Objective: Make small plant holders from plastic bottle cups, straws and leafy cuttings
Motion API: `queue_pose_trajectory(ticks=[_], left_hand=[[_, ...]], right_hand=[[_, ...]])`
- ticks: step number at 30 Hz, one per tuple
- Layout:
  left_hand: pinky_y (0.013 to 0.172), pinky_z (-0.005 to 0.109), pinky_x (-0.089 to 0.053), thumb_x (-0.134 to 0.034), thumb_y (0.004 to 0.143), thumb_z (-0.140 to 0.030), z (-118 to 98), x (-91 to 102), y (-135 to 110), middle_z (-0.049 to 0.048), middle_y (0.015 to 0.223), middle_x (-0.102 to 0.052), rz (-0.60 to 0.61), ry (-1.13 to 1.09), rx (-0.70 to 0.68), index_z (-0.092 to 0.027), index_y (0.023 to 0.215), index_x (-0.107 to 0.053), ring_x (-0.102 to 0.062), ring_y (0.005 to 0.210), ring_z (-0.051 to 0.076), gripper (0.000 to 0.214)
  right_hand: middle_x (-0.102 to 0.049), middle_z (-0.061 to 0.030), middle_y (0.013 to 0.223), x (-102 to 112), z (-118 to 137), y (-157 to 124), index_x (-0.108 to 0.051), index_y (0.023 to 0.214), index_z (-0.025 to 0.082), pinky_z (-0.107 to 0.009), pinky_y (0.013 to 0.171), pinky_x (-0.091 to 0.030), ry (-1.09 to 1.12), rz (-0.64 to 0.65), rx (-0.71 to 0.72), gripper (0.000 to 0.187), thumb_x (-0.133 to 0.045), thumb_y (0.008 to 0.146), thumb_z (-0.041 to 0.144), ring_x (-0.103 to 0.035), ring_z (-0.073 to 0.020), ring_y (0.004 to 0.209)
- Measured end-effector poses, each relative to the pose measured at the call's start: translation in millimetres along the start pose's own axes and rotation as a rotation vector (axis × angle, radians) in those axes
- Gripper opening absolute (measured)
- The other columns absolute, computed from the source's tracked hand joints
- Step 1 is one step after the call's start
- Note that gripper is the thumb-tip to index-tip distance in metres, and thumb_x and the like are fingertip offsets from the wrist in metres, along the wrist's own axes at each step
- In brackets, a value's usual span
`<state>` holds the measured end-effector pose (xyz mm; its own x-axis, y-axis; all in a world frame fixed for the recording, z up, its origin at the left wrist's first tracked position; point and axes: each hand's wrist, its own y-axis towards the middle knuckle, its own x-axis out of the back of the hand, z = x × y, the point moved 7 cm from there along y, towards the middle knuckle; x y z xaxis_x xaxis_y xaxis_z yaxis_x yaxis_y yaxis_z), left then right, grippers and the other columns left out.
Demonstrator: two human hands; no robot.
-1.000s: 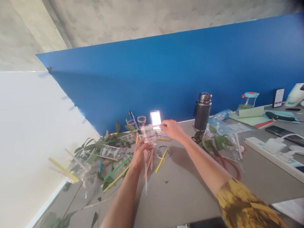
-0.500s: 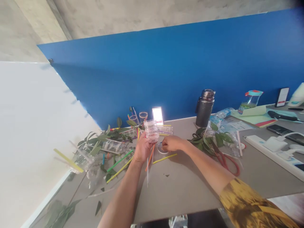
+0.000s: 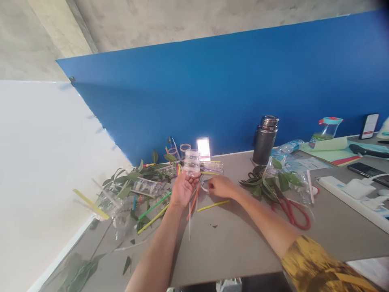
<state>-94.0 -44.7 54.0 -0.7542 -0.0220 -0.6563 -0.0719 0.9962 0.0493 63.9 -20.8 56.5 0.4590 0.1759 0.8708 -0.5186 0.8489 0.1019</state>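
Observation:
My left hand [image 3: 183,190] is shut around the lower end of a clear cut plastic bottle section [image 3: 192,163], holding it upright above the table. My right hand [image 3: 219,187] is at a thin clear ring [image 3: 204,185], its fingertips pinching the ring's edge, which is partly hidden behind them. Loose drinking straws lie around both hands: a yellow one [image 3: 213,205] below my right hand and an orange one [image 3: 193,207] below my left. A white straw [image 3: 189,221] lies nearby.
Leafy sprigs [image 3: 127,180] and cut plastic bottles [image 3: 146,187] lie left on the grey table [image 3: 227,251]. Right stand a steel flask [image 3: 265,140], red-handled scissors [image 3: 293,215] and a power strip [image 3: 349,192]. A blue wall [image 3: 212,93] runs behind.
My right hand has moved from beside the bottle section down to the ring, which has shifted toward my left hand and tilted. The yellow straw now lies flatter.

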Motion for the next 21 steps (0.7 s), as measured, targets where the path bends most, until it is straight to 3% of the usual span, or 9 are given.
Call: queue_pose_trajectory(ticks=[5,10,14,17,21], left_hand=[[0.087,0.036,-0.058,-0.064,0.096,-0.038,-7.7,3.2,-1.6,0.0138,0.107,-0.077,-0.064,-0.109,0.014,-0.013,0.111,-0.07,-0.074,0.098,0.024,0.029],[0.093,0.042,-0.058,-0.061,0.097,-0.043,-13.1,0.5,-5.5,0.0183,0.122,-0.073,-0.068,-0.172,0.025,-0.014,0.118,-0.068,-0.073,0.109,0.028,0.037],[0.096,0.048,-0.057,-0.058,0.097,-0.046,-15.1,-1.1,-8.2,0.017,0.122,-0.073,-0.067,-0.204,0.027,-0.015,0.116,-0.069,-0.072,0.113,0.032,0.038],[0.096,0.052,-0.057,-0.056,0.098,-0.045,-13.5,-0.1,-8.6,0.0162,0.121,-0.074,-0.071,-0.219,0.037,-0.015,0.114,-0.07,-0.072,0.108,0.032,0.037],[0.097,0.059,-0.055,-0.057,0.097,-0.045,-11.0,0.2,-7.7,0.0159,0.12,-0.074,-0.045,-0.205,0.055,-0.016,0.114,-0.07,-0.072,0.106,0.031,0.036]], right_hand=[[-0.077,-0.0035,0.084,26.9,-19.0,3.0,-0.07,0.084,0.019,-0.029,0.067,-0.043,0.622,-0.121,0.048,0.015,-0.066,0.083,0.033,-0.063,-0.017,0.071],[-0.073,-0.0019,0.078,30.9,-19.9,1.9,-0.067,0.083,0.019,-0.027,0.06,-0.036,1.072,-0.163,0.087,0.026,-0.078,0.074,0.041,-0.051,-0.0122,0.061],[-0.07,-0.0029,0.075,25.5,-15.8,2.9,-0.063,0.071,0.018,-0.027,0.055,-0.029,1.217,-0.163,0.093,0.038,-0.081,0.071,0.052,-0.043,-0.0097,0.056],[-0.069,-0.0035,0.074,21.3,-14.9,3.7,-0.058,0.065,0.019,-0.027,0.055,-0.028,1.283,-0.152,0.075,0.046,-0.083,0.067,0.057,-0.044,-0.0099,0.057],[-0.07,-0.0039,0.074,16.2,-9.4,2.9,-0.06,0.067,0.019,-0.027,0.054,-0.026,1.265,-0.085,0.091,0.039,-0.08,0.069,0.053,-0.043,-0.0099,0.056]])
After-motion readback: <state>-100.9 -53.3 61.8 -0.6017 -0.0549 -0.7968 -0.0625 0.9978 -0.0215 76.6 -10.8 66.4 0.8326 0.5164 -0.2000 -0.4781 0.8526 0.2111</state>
